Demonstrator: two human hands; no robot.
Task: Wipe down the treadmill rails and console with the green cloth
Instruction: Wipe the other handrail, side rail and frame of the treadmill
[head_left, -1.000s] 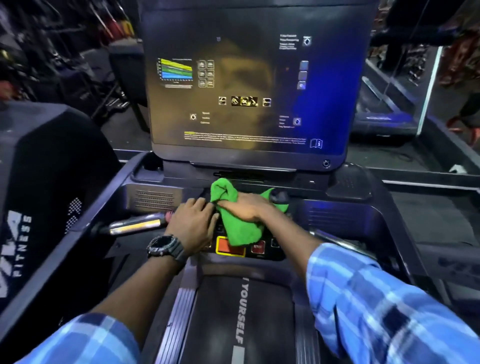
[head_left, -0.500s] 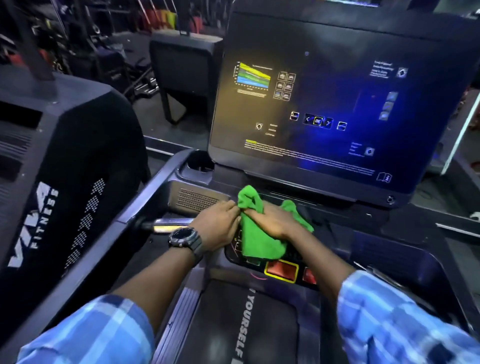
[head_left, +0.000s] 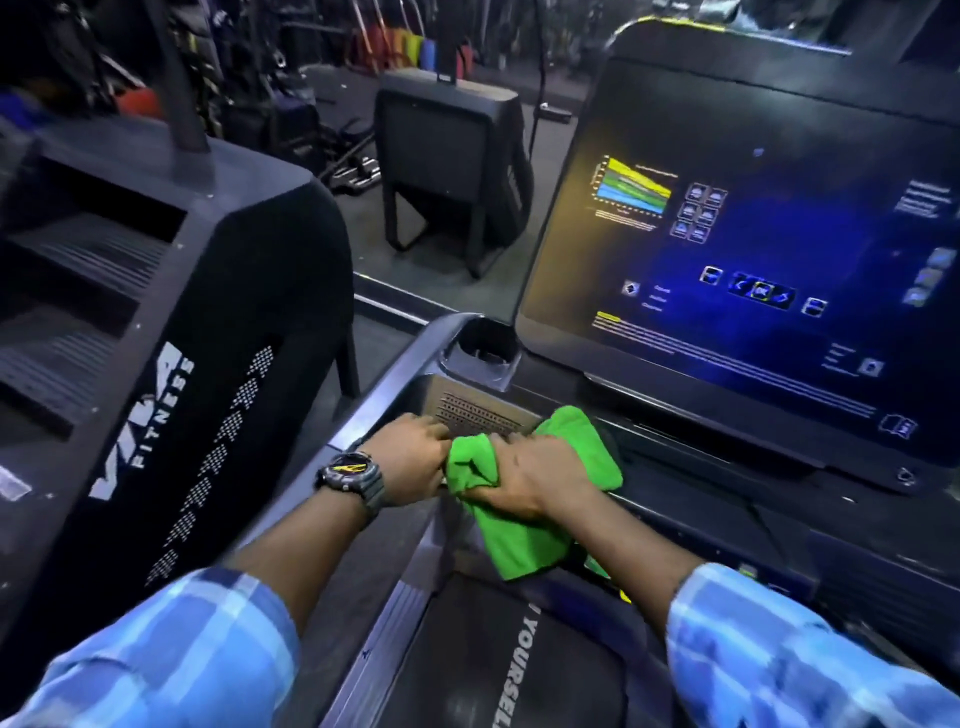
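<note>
Below the screen (head_left: 753, 249), on the console's (head_left: 691, 499) left end by the speaker grille (head_left: 478, 413), I bunch the cloth (head_left: 524, 519). To wipe well here, I'd judge: spread it flat, press evenly, then sweep out along the left rail (head_left: 395, 384). My right hand (head_left: 530, 478) grips it closed; my left hand (head_left: 410, 462), fingers curled, pinches its edge

Hands and cloth at the console's lower left.
The cloth (head_left: 524, 499) sits at frame centre between left hand (head_left: 410, 460) and right hand (head_left: 535, 478), below the screen (head_left: 753, 249) at upper right; the belt (head_left: 498, 665) lies bottom centre, a neighbouring machine (head_left: 156, 364) at left.
</note>
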